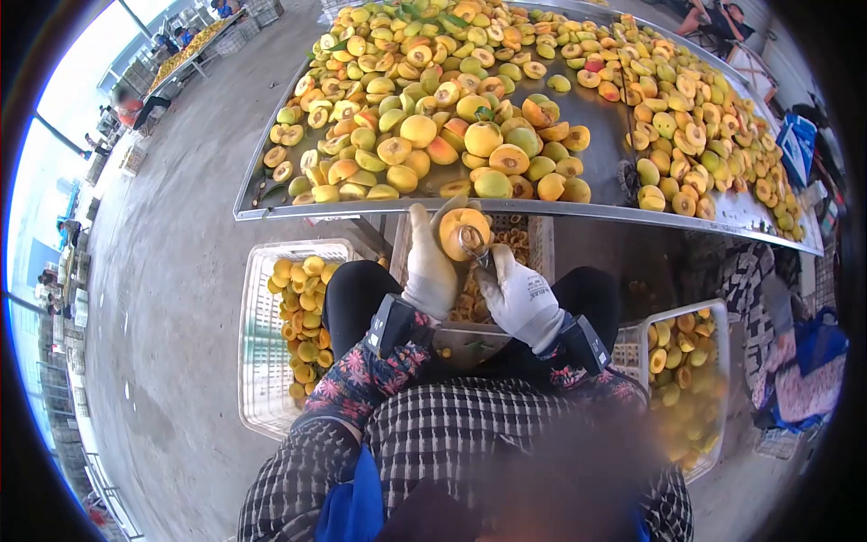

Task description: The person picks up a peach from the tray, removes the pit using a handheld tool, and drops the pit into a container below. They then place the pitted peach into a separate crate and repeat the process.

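My left hand (pixel 428 266), in a white glove, holds a halved peach (pixel 461 231) cut side up, just below the metal table's front edge. A small metal pitting tool (pixel 473 242) is gripped in my right hand (pixel 521 298), also gloved, and its tip sits in the peach's centre. Both hands hover over my lap, above a crate of peach halves (pixel 515 237) between my knees. Black sleeves and floral arm covers run back from my wrists.
A metal table (pixel 271 213) piled with whole and halved peaches (pixel 470 135) spans the top. A white crate (pixel 257 361) with peach halves sits at my left knee, another crate (pixel 713 325) at my right. Another person's patterned sleeve (pixel 754 280) is at the right. Concrete floor lies to the left.
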Available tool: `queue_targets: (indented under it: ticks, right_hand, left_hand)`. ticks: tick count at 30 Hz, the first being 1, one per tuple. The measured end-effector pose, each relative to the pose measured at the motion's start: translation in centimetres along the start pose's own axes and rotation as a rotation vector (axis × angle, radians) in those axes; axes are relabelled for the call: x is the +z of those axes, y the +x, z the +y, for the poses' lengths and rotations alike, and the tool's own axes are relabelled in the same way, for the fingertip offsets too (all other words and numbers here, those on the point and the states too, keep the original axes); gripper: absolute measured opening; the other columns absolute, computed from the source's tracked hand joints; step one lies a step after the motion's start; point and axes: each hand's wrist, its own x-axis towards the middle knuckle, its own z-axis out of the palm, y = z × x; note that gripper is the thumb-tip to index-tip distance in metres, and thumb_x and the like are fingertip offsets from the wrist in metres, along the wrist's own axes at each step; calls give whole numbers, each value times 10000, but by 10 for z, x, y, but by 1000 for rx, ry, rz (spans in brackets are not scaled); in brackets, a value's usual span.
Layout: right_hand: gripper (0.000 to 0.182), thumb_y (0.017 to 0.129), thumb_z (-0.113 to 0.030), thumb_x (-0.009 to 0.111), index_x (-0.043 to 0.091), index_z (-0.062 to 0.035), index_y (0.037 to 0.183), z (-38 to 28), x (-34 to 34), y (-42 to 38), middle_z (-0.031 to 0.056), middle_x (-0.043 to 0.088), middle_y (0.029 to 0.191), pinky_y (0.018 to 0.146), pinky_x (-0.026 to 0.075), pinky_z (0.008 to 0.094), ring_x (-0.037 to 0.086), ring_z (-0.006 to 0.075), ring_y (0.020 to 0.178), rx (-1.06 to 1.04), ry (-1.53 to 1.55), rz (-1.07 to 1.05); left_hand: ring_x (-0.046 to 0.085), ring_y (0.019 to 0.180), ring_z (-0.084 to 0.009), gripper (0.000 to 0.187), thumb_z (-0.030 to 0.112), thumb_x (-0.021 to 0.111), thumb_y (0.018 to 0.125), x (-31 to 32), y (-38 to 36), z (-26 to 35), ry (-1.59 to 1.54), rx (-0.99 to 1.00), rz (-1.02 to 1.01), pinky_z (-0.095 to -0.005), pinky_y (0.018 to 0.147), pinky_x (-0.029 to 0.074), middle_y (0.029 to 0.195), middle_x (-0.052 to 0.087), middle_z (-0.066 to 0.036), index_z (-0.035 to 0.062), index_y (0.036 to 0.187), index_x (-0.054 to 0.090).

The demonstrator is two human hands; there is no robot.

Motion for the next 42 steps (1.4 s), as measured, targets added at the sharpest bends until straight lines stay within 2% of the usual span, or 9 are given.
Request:
queue_targets:
  ticks: [10,15,22,25,27,32,35,38,42]
  right_hand:
    - [255,909,-137,557,460,-5,1105,-5,-7,2,260,617,849,637,462,509,591,470,782,56,-85,-7]
    - [254,911,-153,559,449,-12,1091,0,2,2,248,621,802,607,468,512,606,445,727,52,-33,30]
    - [246,918,-184,548,448,-23,1074,8,-2,2,238,616,725,579,469,513,608,440,672,78,-267,-138]
    - [269,906,-209,553,454,-25,1075,11,-1,1,239,627,749,601,477,507,621,428,698,114,-214,-145]
    - [313,890,-249,563,459,-19,1075,12,-1,2,240,645,794,651,491,502,635,418,735,190,-137,-170]
    - [276,908,-230,566,467,-33,1074,24,-19,11,229,644,813,633,488,485,633,414,745,15,-289,-186]
    - [239,912,-185,579,468,-34,1060,20,-23,5,215,633,787,607,476,473,630,405,730,-19,-125,-51]
    - [224,910,-152,589,465,-32,1054,15,-27,1,208,620,762,583,457,473,619,408,705,69,49,-2]
    - [247,914,-168,581,465,-22,1075,23,-21,-4,239,608,767,571,430,504,580,458,692,48,50,-29]
  left_hand:
    - [579,1037,-299,522,480,385,1007,-10,10,-9,138,49,-24,-442,920,491,1160,558,-158,46,1292,433]
    - [595,1004,-274,517,473,381,1012,-8,7,-11,246,131,-43,-399,898,505,1144,573,-155,29,1268,444]
    - [619,951,-189,493,461,378,1019,-19,10,-11,464,170,47,-315,859,519,1068,617,-121,12,1158,527]
    - [620,958,-167,542,484,348,1021,-23,13,-9,543,126,41,-289,849,518,1075,625,-109,7,1182,549]
    - [622,960,-167,592,504,319,1020,-10,13,9,617,43,-108,-282,843,519,1090,626,-110,-5,1234,533]
    - [620,971,-160,638,508,315,1021,-23,35,26,812,-232,-207,-263,845,513,1086,631,-111,-33,1307,496]
    - [609,1035,-210,512,364,417,1013,-33,35,26,642,-254,-222,-318,913,501,1159,606,-142,-30,1336,471]
    - [579,1113,-300,495,247,506,928,-22,22,24,157,-242,-209,-410,984,470,1245,564,-189,-32,1335,468]
    - [542,1155,-389,519,241,542,859,-23,21,24,-4,-299,-338,-508,1017,431,1292,530,-225,-35,1296,495]
